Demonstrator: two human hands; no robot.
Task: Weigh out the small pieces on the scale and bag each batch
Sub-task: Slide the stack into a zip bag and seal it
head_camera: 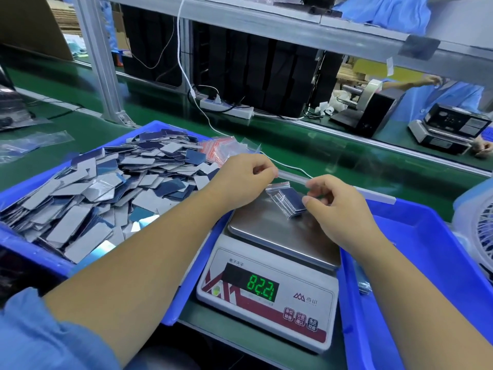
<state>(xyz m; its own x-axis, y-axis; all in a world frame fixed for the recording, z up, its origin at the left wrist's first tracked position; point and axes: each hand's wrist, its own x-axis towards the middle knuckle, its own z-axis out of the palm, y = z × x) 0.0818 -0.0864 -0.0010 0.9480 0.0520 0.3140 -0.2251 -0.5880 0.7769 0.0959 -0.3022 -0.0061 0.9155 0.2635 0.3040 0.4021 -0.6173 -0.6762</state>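
A white digital scale [266, 295] with a steel pan [266, 228] reads 82.21. On the pan lies a small clear zip bag [289, 201] holding a stack of dark flat pieces. Just above its far side my left hand [245, 180] pinches the left end of a larger clear bag's zip strip [293, 178]. My right hand [338, 206] pinches the same strip further right, and the strip runs on past it. A heap of grey and blue flat pieces [93, 188] fills the blue bin [34, 252] on the left.
Empty red-striped zip bags [221, 148] lie at the heap's far edge. A second blue bin [426, 263] sits right of the scale, with a small fan [482, 231] beyond it. Across the green belt are a power strip [226, 108], another scale [445, 129] and a person's blue sleeve [440, 97].
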